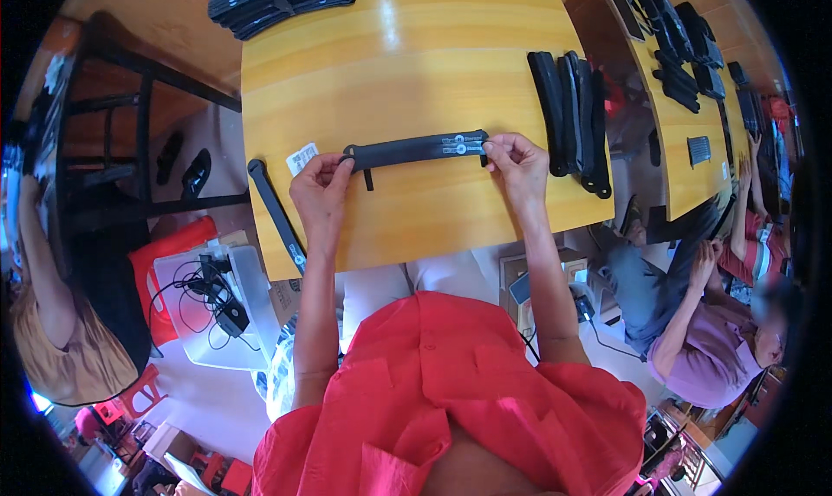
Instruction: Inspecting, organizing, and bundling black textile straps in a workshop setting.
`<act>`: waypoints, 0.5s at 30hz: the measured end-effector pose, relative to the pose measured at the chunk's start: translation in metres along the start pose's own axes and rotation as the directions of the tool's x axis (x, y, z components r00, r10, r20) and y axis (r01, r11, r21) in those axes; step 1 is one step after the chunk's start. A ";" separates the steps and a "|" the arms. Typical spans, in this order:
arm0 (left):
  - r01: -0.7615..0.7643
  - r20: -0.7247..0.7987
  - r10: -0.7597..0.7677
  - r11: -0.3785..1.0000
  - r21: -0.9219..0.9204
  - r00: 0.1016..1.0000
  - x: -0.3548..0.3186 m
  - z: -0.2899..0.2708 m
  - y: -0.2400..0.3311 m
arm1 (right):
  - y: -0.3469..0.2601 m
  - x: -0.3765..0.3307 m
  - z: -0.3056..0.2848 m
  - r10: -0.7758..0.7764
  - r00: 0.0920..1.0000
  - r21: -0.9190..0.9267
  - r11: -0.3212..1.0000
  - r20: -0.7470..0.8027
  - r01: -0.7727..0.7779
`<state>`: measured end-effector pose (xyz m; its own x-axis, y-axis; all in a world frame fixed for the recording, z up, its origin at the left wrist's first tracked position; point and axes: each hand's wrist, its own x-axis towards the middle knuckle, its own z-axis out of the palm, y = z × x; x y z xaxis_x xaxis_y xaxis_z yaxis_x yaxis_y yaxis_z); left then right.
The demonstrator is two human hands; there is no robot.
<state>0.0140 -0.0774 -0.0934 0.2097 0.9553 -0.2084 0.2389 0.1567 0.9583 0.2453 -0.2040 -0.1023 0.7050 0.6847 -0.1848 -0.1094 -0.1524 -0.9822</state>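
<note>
Stretched level between my two hands, just above the yellow table [416, 71], is a flat black strap [403, 152] with rounded ends and white print near its right end. It looks doubled or two-layered, and a short black tab hangs below its left part. My left hand [319, 192] pinches the left end between thumb and fingers. At the right end, my right hand [520, 168] has a similar pinch. A single black strap [276, 212] lies slanted by my left forearm. Partly behind my left hand is a small white label [303, 155].
Several black straps [546, 110] lie side by side at the table's right edge. A tied bundle of black straps [282, 3] sits at the far left. Left of me on the floor stands a clear plastic bin [204, 340] with cables. People work at both sides.
</note>
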 end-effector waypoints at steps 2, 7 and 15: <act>-0.040 -0.009 0.040 0.999 0.008 0.999 0.001 0.002 0.000 | 0.001 0.002 0.001 -0.037 0.999 -0.017 0.999 0.003 0.037; -0.047 -0.038 0.047 0.999 0.011 0.998 0.003 0.005 -0.004 | 0.004 0.006 0.002 -0.064 0.997 -0.146 0.988 -0.037 0.058; 0.000 -0.063 0.004 0.998 0.067 0.998 0.006 0.007 -0.005 | -0.001 0.007 0.003 0.024 0.999 -0.037 0.999 -0.041 -0.026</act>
<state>0.0203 -0.0740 -0.1006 0.1502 0.9699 -0.1916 0.3019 0.1396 0.9431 0.2486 -0.1972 -0.1023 0.7306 0.6507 -0.2068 -0.1014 -0.1961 -0.9753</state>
